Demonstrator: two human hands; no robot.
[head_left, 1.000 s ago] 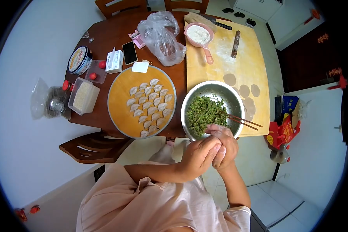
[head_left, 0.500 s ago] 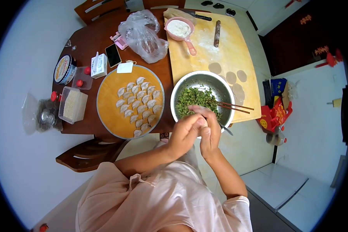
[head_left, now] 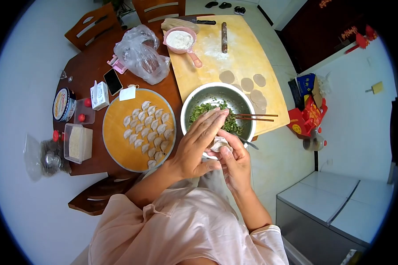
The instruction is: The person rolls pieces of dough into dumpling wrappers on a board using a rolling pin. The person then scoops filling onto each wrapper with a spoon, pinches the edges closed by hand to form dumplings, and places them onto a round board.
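My right hand [head_left: 237,167] pinches a folded dumpling [head_left: 220,143] between its thumb and fingers, in front of the metal bowl. My left hand [head_left: 193,148] is open beside it, fingers stretched out over the bowl's near side and thumb apart. I cannot tell whether the left palm touches the dumpling. Under the hands, the steel bowl [head_left: 188,99] holds chopped green filling [head_left: 232,127], partly hidden by my fingers. Brown chopsticks [head_left: 263,117] and a dark-handled utensil [head_left: 247,141] rest on its rim. To the left, a round board [head_left: 119,152] carries rows of several finished dumplings [head_left: 146,128].
A yellow board [head_left: 208,70] bears flat dough wrappers [head_left: 246,84], a rolling pin [head_left: 224,37], a knife [head_left: 205,22] and a pink pan of flour [head_left: 180,40]. Nearby are a plastic bag [head_left: 141,55], phone [head_left: 113,81], tissue pack [head_left: 99,95] and plastic container [head_left: 78,143]. A chair [head_left: 99,194] stands at left.
My hands, pressed together before, have come partly apart. The left fingers are now straight, and the dumpling shows in my right hand. The whole view has shifted slightly.
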